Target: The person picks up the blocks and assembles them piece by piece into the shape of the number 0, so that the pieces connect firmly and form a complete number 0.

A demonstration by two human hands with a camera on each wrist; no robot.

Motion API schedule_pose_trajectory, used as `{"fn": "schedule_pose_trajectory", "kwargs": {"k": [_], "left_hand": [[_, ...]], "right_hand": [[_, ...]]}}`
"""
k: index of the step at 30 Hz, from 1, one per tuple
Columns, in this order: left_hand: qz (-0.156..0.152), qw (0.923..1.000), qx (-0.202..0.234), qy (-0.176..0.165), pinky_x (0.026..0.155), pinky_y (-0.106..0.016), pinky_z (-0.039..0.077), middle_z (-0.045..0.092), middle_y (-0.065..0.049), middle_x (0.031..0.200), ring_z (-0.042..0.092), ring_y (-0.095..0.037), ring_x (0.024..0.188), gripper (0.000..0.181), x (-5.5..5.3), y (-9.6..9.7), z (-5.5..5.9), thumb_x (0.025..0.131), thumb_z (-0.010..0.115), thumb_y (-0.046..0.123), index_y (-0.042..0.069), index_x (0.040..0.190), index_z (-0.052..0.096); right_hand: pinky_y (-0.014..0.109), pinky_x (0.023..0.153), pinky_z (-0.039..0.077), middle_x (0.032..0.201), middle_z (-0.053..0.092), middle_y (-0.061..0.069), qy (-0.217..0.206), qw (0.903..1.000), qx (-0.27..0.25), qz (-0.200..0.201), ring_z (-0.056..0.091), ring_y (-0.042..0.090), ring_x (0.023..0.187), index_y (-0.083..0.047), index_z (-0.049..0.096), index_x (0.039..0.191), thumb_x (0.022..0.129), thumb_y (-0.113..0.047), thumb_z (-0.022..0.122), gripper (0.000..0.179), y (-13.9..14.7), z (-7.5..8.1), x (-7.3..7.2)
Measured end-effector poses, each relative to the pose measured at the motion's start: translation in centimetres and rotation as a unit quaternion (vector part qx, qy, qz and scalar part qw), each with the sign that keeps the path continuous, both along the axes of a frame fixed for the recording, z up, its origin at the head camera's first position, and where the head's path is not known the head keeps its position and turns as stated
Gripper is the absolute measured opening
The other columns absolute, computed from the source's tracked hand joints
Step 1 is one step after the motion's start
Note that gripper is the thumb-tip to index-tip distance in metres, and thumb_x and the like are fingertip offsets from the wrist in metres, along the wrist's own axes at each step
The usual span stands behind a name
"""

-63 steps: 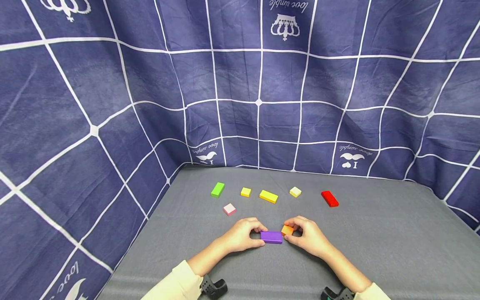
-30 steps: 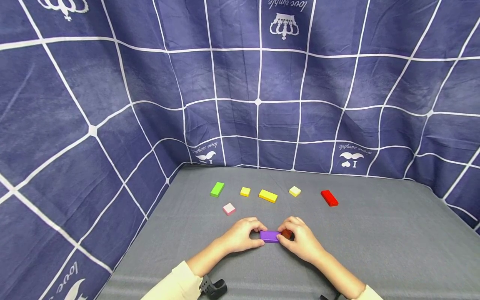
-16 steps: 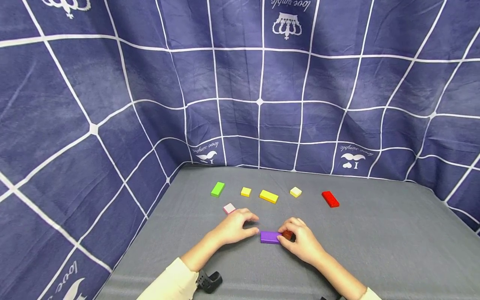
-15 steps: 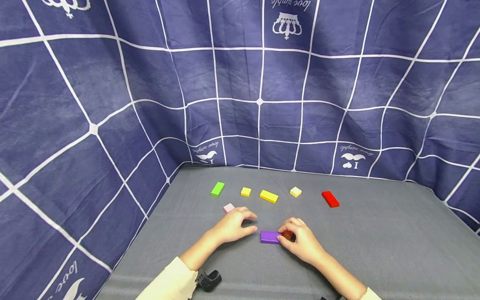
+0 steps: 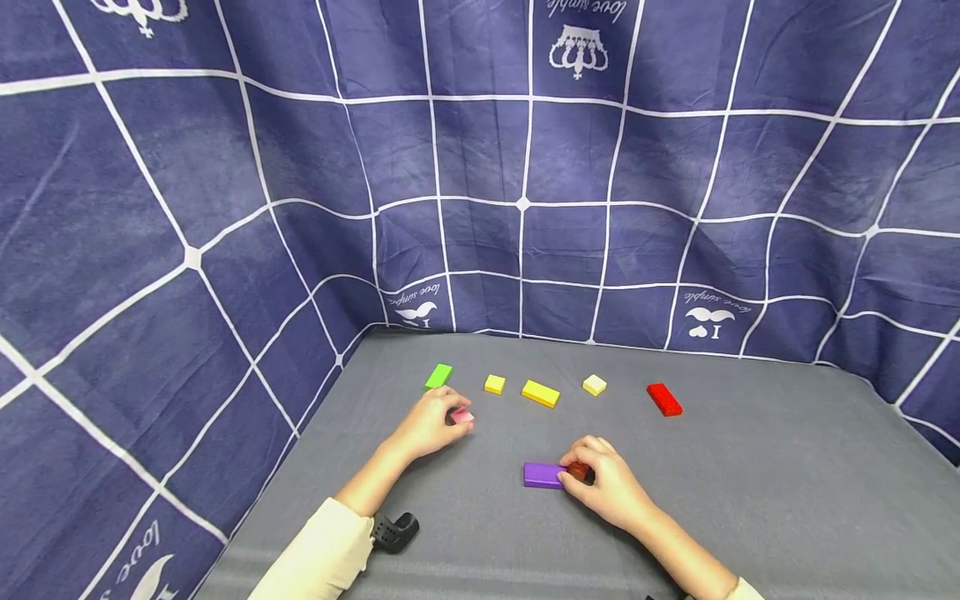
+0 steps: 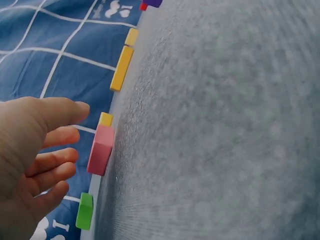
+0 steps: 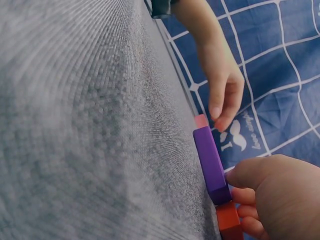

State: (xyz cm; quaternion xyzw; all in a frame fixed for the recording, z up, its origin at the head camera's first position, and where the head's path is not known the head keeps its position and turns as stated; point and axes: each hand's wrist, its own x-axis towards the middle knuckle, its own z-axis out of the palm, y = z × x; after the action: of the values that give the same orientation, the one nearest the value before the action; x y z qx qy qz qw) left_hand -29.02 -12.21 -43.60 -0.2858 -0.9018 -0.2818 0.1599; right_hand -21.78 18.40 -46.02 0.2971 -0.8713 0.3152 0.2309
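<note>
My left hand (image 5: pixel 430 423) hovers over a pink block (image 5: pixel 462 415) with its thumb and fingers spread apart. In the left wrist view the fingertips stand clear of that block's top. On the grey table surface lies a long purple block (image 5: pixel 543 475), and my right hand (image 5: pixel 606 473) pinches its right end between thumb and index finger. Beneath the palm, an orange block (image 7: pixel 228 220) sits end to end with the purple one; the hand partly covers and shades it in the head view.
Behind the hands lie a green block (image 5: pixel 439 377), a small yellow block (image 5: pixel 495 384), a long yellow block (image 5: pixel 541 393), a pale yellow block (image 5: pixel 595 385) and a red block (image 5: pixel 664 399). A blue curtain (image 5: pixel 480 208) with white lines borders the table at back and left.
My right hand has shifted from the orange block onto the purple block's right end. My left hand has let go of the purple block and moved left and back over the pink block.
</note>
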Motion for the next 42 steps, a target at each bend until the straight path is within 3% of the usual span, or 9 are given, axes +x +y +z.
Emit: {"fn": "schedule_pose_trajectory", "kwargs": {"k": [10, 18, 34, 42], "left_hand": [[0.011, 0.9995, 0.027, -0.009, 0.087, -0.04, 0.048, 0.067, -0.007, 0.1, 0.063, -0.024, 0.096, 0.029, 0.0, -0.6, -1.3, 0.077, 0.079, 0.011, 0.001, 0.103, 0.071], [0.014, 0.9991, 0.036, -0.017, 0.079, -0.035, 0.049, 0.068, -0.006, 0.095, 0.063, -0.02, 0.085, 0.027, -0.1, -0.7, -1.7, 0.078, 0.079, 0.01, 0.002, 0.103, 0.071], [0.012, 0.9985, 0.05, -0.018, 0.074, -0.031, 0.05, 0.067, -0.003, 0.091, 0.062, -0.017, 0.08, 0.025, 0.0, -0.3, -1.7, 0.077, 0.08, 0.008, 0.004, 0.1, 0.072], [-0.021, 0.9983, 0.049, -0.022, 0.073, -0.03, 0.05, 0.067, -0.002, 0.09, 0.063, -0.016, 0.079, 0.022, 0.6, 0.6, -1.3, 0.079, 0.078, 0.012, 0.005, 0.099, 0.072]], "right_hand": [[0.024, 0.066, 0.041, 0.082, 0.058, -0.01, 0.001, 1.0, -0.004, 0.001, 0.047, 0.006, 0.078, -0.017, 0.069, 0.081, 0.072, -0.006, 0.081, 0.019, -0.1, -0.1, 0.1], [0.023, 0.066, 0.041, 0.082, 0.058, -0.011, 0.001, 1.0, -0.005, 0.001, 0.047, 0.006, 0.078, -0.017, 0.069, 0.082, 0.072, -0.006, 0.082, 0.019, -0.1, -0.3, 0.1], [0.025, 0.066, 0.042, 0.083, 0.058, -0.012, -0.003, 1.0, -0.002, -0.006, 0.048, 0.006, 0.079, -0.018, 0.069, 0.082, 0.072, -0.007, 0.082, 0.02, 0.0, -0.2, 0.0], [0.025, 0.066, 0.042, 0.084, 0.058, -0.012, -0.003, 1.0, -0.002, -0.004, 0.048, 0.006, 0.079, -0.018, 0.069, 0.082, 0.071, -0.007, 0.082, 0.02, 0.0, -0.2, 0.0]]}}
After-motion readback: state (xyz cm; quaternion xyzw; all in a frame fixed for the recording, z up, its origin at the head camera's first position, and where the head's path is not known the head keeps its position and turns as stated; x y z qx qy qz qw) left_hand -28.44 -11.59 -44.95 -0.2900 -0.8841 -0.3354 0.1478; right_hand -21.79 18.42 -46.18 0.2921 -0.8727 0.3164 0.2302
